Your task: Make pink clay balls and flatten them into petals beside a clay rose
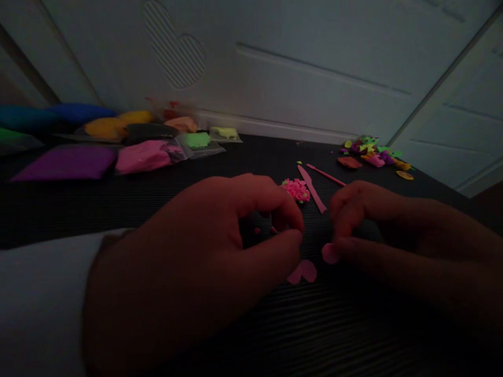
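My right hand [377, 225] pinches a small flat pink clay disc [330, 253] between thumb and fingers, a little above the dark table. The thumb and index finger of my left hand [243, 230] are closed together at the tips, and I cannot make out anything between them. Just below those fingertips two flat pink clay petals [308, 271] lie side by side, one partly hidden by the thumb. A tiny pink clay ball [257, 231] shows under the left palm. Beyond the left fingers sits a pink clay flower cluster [296, 190] with green bits.
A pink modelling knife [312, 189] and a thin pink stick tool [326, 175] lie beyond my hands. Bagged clay, including a purple pack [68, 162] and a pink pack [143, 156], lines the back left. A pile of colourful clay pieces [373, 152] stands back right, by a white panel [294, 78].
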### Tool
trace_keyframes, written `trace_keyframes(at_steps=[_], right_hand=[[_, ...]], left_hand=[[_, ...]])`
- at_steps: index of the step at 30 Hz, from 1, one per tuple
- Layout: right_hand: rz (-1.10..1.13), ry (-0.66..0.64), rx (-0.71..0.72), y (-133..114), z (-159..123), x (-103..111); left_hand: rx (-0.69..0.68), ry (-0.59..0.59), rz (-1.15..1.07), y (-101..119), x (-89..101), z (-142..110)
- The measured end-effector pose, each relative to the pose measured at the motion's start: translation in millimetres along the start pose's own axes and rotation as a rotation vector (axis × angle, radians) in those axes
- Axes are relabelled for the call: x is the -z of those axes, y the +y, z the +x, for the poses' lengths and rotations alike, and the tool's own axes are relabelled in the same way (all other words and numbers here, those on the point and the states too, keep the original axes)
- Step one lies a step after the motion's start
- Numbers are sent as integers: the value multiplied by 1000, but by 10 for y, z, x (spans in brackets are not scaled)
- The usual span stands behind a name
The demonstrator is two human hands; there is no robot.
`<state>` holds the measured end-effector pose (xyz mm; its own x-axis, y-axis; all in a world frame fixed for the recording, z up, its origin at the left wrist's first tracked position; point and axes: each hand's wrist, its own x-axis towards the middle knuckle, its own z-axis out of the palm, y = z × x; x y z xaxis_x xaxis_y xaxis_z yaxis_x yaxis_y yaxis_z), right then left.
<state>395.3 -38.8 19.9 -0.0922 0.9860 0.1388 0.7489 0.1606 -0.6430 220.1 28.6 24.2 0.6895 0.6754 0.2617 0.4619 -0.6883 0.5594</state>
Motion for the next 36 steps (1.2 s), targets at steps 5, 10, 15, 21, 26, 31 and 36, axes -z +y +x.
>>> trace_keyframes(at_steps=[5,10,15,21,26,31,36], right_hand=[[-30,-63,-161,-31,-45,32],[35,-140,-245,-82,-3,13],[43,-125,-145,23,12,-27],[11,-57,-117,35,2,-33],[24,-65,-141,-5,-23,-38],[-41,-58,-176,-51,-9,-77],[-91,-74,-179,-50,-5,-71]], left_hand=[[-46,-52,-82,-29,-21,-16],[-26,-42,-130,3,-97,-49],[-26,-57,-86,14,-108,-50],[-57,-87,-11,-6,-42,-31],[-83,-119,23,-8,-4,-17],[-134,-118,36,-57,-40,3],[-245,-37,43,-123,-103,-3]])
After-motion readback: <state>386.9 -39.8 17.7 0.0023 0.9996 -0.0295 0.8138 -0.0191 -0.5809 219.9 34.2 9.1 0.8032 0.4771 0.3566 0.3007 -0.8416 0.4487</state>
